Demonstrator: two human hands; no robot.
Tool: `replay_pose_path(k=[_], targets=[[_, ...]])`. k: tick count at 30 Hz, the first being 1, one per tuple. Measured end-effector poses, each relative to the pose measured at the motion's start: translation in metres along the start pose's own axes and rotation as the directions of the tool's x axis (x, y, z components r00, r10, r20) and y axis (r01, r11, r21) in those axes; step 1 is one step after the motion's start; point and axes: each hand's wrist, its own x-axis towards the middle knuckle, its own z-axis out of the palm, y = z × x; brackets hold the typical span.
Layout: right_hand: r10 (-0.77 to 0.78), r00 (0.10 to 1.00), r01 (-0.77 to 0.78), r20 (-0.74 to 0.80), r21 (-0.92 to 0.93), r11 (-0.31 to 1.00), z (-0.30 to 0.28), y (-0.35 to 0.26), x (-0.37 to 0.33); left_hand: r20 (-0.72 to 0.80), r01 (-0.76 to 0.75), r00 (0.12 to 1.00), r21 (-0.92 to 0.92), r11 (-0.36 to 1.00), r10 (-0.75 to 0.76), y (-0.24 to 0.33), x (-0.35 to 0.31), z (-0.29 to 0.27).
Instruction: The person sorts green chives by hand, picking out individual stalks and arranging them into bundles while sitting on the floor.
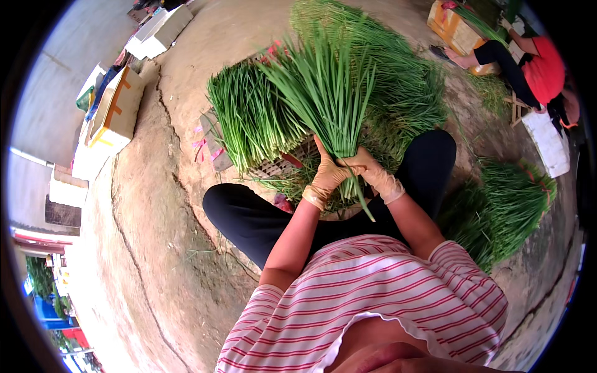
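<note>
In front of my lap I hold a thick bunch of garlic chives (328,99) upright, its green leaves fanned out at the top. My left hand (326,174), in a thin pale glove, is closed round the lower part from the left. From the right, my gloved right hand (374,173) closes on the same stems, and the two hands meet. A few stalks poke down below my grip. Left of the bunch, a neat pile of garlic chives (254,115) lies with its pale ends toward me.
Behind and to the right spreads a large heap of loose chives (404,81). More chives (513,202) lie at my right. White foam boxes (118,109) stand at the far left. A person in red (547,74) sits at the far right beside another foam box (457,28).
</note>
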Motion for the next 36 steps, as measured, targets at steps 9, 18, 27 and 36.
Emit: replay_pose_path(k=[9, 18, 27, 36], targets=[[0.001, 1.000, -0.010, -0.014, -0.682, 0.731, -0.012, -0.039, -0.017, -0.334, -0.051, 0.942, -0.236, 0.970, -0.032, 0.054, 0.071, 0.027], [-0.417, 0.905, 0.336, -0.079, -0.466, 0.818, -0.002, -0.091, 0.095, -0.265, -0.361, 0.898, 0.014, 0.932, 0.352, 0.127, 0.167, 0.029], [-0.576, 0.817, 0.470, -0.025, -0.549, 0.691, 0.005, -0.090, 0.164, -0.061, -0.284, 0.950, 0.240, 0.928, 0.306, 0.127, 0.199, -0.036], [-0.625, 0.777, 0.485, -0.079, -0.559, 0.673, -0.001, -0.084, 0.193, -0.083, -0.365, 0.907, 0.334, 0.869, 0.413, 0.125, 0.215, -0.035]])
